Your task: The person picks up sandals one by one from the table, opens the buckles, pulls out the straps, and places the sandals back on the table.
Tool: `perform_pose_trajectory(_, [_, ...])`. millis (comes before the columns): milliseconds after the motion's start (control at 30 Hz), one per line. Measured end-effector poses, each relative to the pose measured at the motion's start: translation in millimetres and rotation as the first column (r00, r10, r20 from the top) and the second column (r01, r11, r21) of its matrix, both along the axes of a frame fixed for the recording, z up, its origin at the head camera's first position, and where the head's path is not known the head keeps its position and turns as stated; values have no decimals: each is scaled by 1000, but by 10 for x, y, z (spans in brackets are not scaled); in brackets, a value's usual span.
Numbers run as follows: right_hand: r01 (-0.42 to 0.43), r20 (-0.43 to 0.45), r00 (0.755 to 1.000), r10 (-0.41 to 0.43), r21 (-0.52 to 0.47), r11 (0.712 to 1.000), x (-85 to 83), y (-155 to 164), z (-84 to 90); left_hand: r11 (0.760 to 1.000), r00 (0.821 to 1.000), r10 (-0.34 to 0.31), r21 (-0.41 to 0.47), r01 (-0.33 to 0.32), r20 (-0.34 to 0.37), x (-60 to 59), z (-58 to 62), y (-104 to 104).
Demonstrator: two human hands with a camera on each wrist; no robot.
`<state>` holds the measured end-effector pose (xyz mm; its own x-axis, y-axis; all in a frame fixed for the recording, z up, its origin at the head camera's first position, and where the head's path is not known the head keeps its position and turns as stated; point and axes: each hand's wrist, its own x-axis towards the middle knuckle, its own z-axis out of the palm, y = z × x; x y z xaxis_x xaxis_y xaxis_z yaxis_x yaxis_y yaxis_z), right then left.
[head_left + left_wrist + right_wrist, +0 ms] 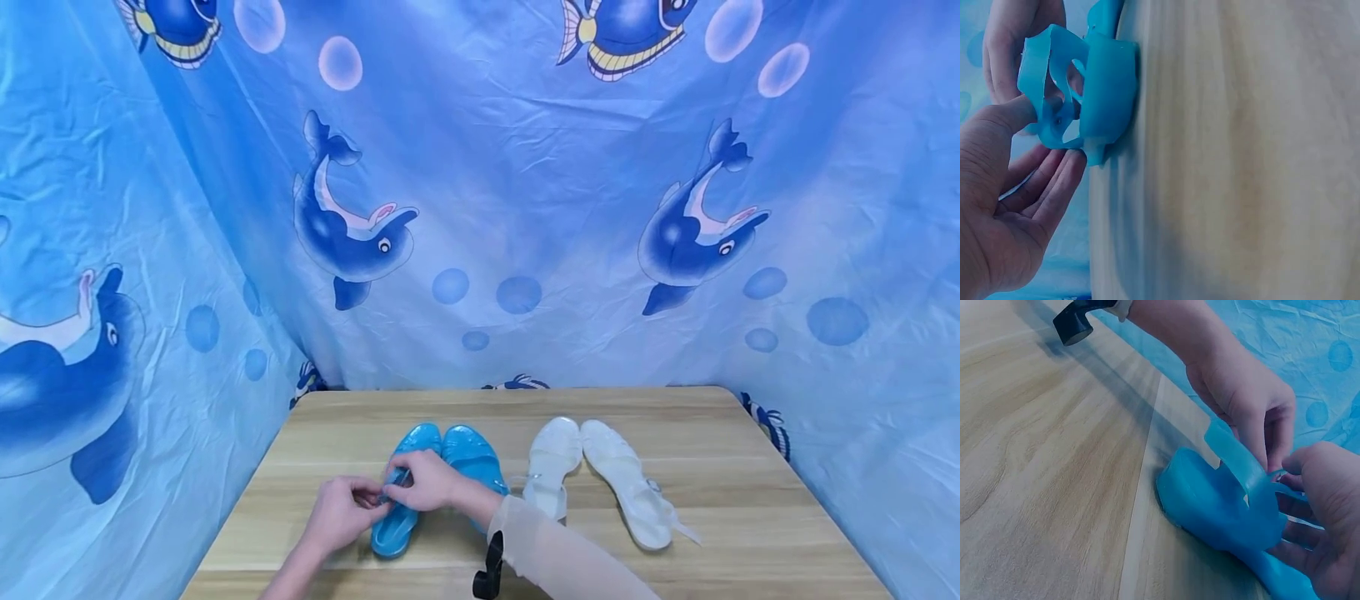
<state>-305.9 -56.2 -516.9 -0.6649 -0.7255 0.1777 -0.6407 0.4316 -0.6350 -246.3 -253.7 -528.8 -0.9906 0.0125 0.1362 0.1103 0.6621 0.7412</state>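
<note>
Blue sheeting printed with dolphins and bubbles point(525, 208) is hung behind and to both sides of a light wooden worktop point(750, 517). In the head view, a pair of translucent blue jelly sandals point(438, 475) is laid near the worktop's front edge, left of its middle, with a pair of white translucent jelly sandals point(600, 479) just beside it on the right. The left hand point(341, 512) and the right hand point(427, 482) are met over the left blue sandal's strap point(399, 478), the fingertips of both being closed on it in a pinch.

In the left wrist view, the blue sandal's heel point(1107, 94) is rested on the worktop point(1241, 156); the strap loop point(1044, 75) is pressed by the left thumb point(1004, 122), with the other left fingers point(1054, 187) loosely curled beneath.

In the right wrist view, the raised strap point(1235, 456) is held between curled fingers of both hands point(1254, 406) above the heel cup point(1210, 506), beside the worktop's edge.
</note>
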Motion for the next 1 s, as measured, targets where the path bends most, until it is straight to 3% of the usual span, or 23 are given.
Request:
perform_pose_trajectory(200, [-33, -15, 999, 33, 45, 998, -4, -24, 59, 993, 999, 20, -114, -24, -31, -52, 121, -1])
perform_pose_trajectory(400, [-45, -15, 999, 46, 82, 996, 12, -24, 76, 958, 998, -37, -285, 20, -53, -105, 277, 8])
perform_pose_trajectory(567, [-39, -23, 999, 41, 76, 996, 27, 0, 68, 958, 990, -139, -253, 134, 1, -114, 309, 21])
perform_pose_trajectory(733, [10, 4, 1000, -11, 46, 999, 29, 29, 52, 951, 963, -268, -156, 267, 18, -125, 298, -42])
perform_pose_trajectory(1000, [64, 45, 997, -66, 32, 997, 36, 55, 77, 952, 956, -277, -106, 286, 98, -157, 226, -141])
